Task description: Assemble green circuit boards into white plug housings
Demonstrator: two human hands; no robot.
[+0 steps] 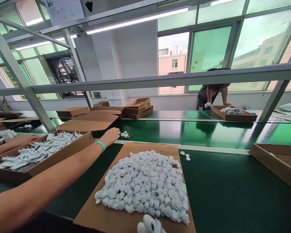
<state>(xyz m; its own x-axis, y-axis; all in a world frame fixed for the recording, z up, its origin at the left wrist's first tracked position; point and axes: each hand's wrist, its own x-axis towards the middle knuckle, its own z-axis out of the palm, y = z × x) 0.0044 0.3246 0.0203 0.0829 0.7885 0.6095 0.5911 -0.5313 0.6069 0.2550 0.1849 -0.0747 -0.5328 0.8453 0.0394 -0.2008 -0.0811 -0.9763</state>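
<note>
My left hand (112, 134) reaches far out over the brown cardboard sheet (104, 216) to the edge of the green conveyor belt (184, 132). Its fingers rest low and loosely stretched with nothing in them. A green band (100, 144) sits on the wrist. Just past the fingertips a small white part with coloured bits (126, 135) lies on the belt. A big heap of white round caps (147, 184) covers the cardboard sheet. At the bottom edge a white lumpy shape (150, 225) pokes in where my right hand would be; whether it is a gloved hand or parts is unclear.
A cardboard tray of white plastic pieces (38, 150) stands at the left, beside another person's forearm (12, 144). Three loose caps (185, 155) lie on the green table. An empty-looking tray (276, 161) sits at the right. Across the belt a person in black (212, 92) leans over a box (232, 114). Flat boxes (138, 107) are stacked beyond.
</note>
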